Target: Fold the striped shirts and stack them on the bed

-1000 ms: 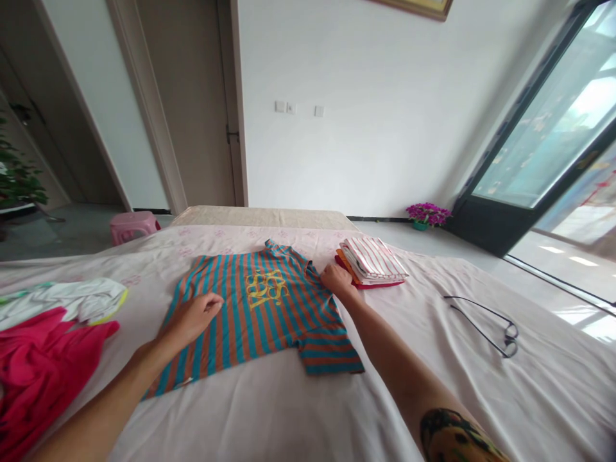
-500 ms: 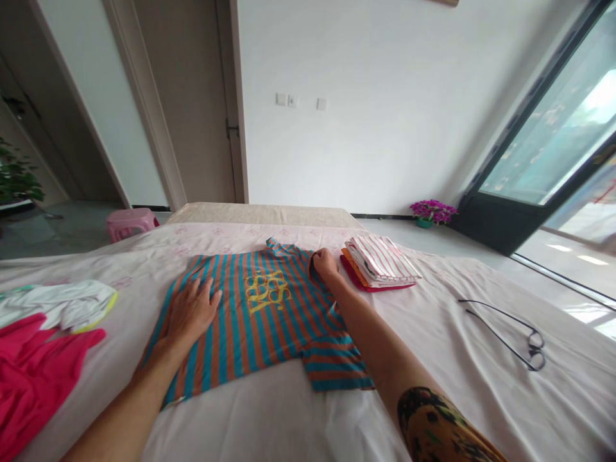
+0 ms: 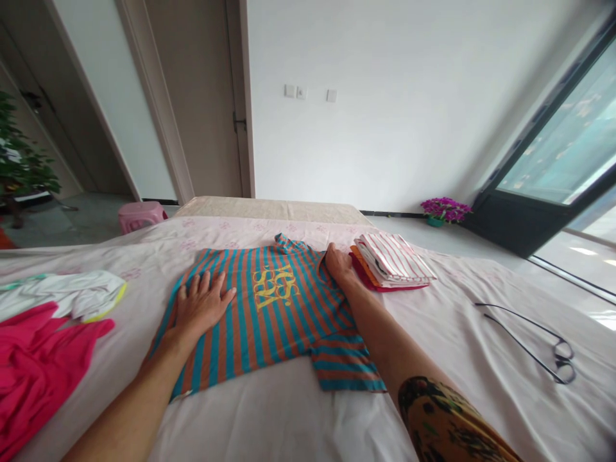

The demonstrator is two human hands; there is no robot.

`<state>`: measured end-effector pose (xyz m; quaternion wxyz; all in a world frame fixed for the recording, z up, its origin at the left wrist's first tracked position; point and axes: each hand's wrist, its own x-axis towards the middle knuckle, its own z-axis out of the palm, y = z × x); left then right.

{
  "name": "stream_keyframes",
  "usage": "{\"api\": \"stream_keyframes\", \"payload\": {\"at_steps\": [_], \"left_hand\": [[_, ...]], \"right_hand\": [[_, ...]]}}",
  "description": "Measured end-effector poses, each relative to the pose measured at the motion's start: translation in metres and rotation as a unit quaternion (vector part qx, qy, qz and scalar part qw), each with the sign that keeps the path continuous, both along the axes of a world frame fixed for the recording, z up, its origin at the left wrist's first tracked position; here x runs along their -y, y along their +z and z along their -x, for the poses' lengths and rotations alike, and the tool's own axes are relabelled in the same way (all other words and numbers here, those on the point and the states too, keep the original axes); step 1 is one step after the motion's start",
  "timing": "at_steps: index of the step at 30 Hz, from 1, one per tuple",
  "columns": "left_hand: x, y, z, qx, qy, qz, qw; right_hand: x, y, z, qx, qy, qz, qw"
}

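Note:
A teal and brown striped T-shirt (image 3: 240, 327) with yellow lettering lies spread on the bed sheet, its collar toward the right. My left hand (image 3: 205, 301) rests flat on the shirt near its hem side, fingers spread. At the neckline, my right hand (image 3: 338, 262) is closed on the shirt's collar, pinching the fabric. One sleeve points toward me beside my right forearm; the other is bunched at the far edge. Just right of my right hand sits a stack of folded clothes (image 3: 394, 260), a white red-striped one on top.
At the left lie a crumpled pink garment (image 3: 48, 366) and a white garment with yellow trim (image 3: 81, 292). Eyeglasses (image 3: 534, 340) rest on the sheet (image 3: 433, 359) at the right. Beyond the bed stand a pink stool (image 3: 142, 217) and a pot of purple flowers (image 3: 445, 210).
The view has shifted slightly, moving everything a little rightward. My right hand stays at the collar and the shirt's lettering looks flatter. My left hand still lies on the shirt.

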<state>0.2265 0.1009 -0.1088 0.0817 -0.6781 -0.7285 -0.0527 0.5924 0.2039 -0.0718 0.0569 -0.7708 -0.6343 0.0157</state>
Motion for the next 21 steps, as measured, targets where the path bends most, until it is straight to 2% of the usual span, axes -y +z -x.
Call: {"api": "stream_keyframes", "payload": {"at_steps": [5, 8, 10, 12, 14, 15, 18, 21], "left_hand": [[0.002, 0.003, -0.003, 0.006, 0.010, 0.012, 1.000], [0.001, 0.004, -0.004, 0.009, 0.013, 0.015, 1.000], [0.001, 0.003, -0.004, 0.012, 0.013, 0.016, 1.000], [0.001, 0.003, -0.003, 0.016, 0.012, 0.018, 1.000], [0.001, 0.003, -0.003, 0.018, 0.010, 0.018, 1.000], [0.001, 0.003, -0.002, 0.019, 0.009, 0.017, 1.000], [0.002, 0.004, -0.002, 0.022, 0.008, 0.014, 1.000], [0.003, 0.004, -0.002, 0.019, 0.005, 0.005, 1.000]], "right_hand": [[0.002, 0.007, -0.006, 0.024, 0.001, -0.022, 0.999], [0.011, 0.014, 0.008, 0.042, 0.016, -0.048, 0.998], [0.022, 0.014, 0.025, 0.057, 0.074, -0.090, 0.992], [0.034, 0.006, 0.042, 0.069, 0.180, -0.130, 0.973], [0.044, -0.007, 0.052, 0.074, 0.271, -0.119, 0.952], [0.047, -0.014, 0.053, 0.071, 0.282, -0.092, 0.952], [0.047, -0.025, 0.041, 0.053, 0.228, -0.014, 0.972], [0.036, -0.018, 0.025, 0.026, 0.166, 0.004, 0.986]]}}
